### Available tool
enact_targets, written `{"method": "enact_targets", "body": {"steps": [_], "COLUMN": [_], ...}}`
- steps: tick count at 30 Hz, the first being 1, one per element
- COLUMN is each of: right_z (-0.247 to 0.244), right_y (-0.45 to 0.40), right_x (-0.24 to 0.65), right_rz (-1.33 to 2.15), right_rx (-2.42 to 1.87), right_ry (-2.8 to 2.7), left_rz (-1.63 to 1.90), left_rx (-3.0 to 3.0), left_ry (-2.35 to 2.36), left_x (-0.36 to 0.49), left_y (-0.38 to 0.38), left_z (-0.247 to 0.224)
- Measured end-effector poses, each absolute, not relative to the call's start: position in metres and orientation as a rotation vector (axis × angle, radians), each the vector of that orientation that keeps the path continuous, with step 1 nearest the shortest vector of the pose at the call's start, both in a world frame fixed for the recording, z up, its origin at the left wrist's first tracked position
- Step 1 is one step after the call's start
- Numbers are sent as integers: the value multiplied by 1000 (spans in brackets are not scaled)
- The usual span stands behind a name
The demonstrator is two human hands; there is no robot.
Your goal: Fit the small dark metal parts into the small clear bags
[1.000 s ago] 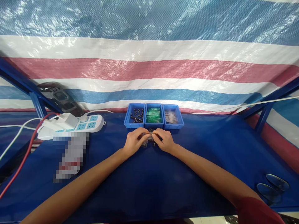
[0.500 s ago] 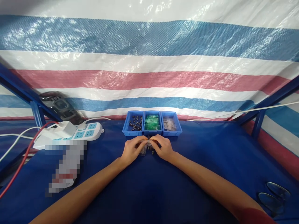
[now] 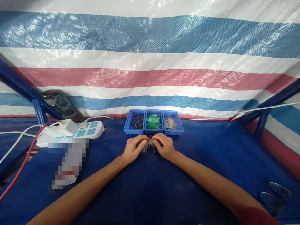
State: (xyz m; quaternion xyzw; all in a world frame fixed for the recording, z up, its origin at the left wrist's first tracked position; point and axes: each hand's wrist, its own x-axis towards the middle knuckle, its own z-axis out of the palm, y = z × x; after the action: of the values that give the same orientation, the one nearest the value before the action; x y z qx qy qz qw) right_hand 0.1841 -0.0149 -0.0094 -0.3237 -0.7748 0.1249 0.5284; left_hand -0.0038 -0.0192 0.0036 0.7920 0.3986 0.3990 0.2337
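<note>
A small clear plastic bag (image 3: pixel 145 148) is stretched between my two hands in front of the trays. My left hand (image 3: pixel 131 149) pinches one side with thumb and forefinger. On the other side, my right hand (image 3: pixel 166 146) grips the edge the same way. Small dark metal pieces, perhaps screws (image 3: pixel 154 151), lie on the blue table under and beside the bag. Fingers partly hide the bag, and its contents cannot be made out. Just beyond stand three blue trays: dark screw-like parts in the left tray (image 3: pixel 128 131), green packets (image 3: pixel 153 120) in the middle, clear packets (image 3: pixel 171 123) at right.
To the left, a white power strip (image 3: pixel 97 131) with plugged-in chargers and cables rests on the table. Closer lies a blurred-out object (image 3: pixel 72 162). Eyeglasses (image 3: pixel 274 198) sit near the right front corner. Behind is a striped tarp (image 3: pixel 150 78) with blue frame bars at both sides.
Both hands stay at the bag, with their fingertips slightly farther apart and more of the bag showing between them. The whole view has shifted slightly.
</note>
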Motion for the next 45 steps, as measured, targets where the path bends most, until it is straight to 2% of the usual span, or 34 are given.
{"method": "enact_targets", "body": {"steps": [14,25,33,45], "right_z": [-12,-9,-12,-13], "right_y": [-13,-15,-12,-11], "right_x": [184,183,182,182], "right_rz": [389,306,374,370], "right_rx": [-765,-778,-842,-852], "right_ry": [-1901,-1794,-1852,-1882], "left_rz": [1287,1163,1302,1060], "left_rx": [2169,2222,2109,1983], "left_ry": [1077,1071,1194,1185], "left_x": [1,2,0,3], "left_y": [-17,-16,-16,-14], "left_z": [-1,6,-4,2]}}
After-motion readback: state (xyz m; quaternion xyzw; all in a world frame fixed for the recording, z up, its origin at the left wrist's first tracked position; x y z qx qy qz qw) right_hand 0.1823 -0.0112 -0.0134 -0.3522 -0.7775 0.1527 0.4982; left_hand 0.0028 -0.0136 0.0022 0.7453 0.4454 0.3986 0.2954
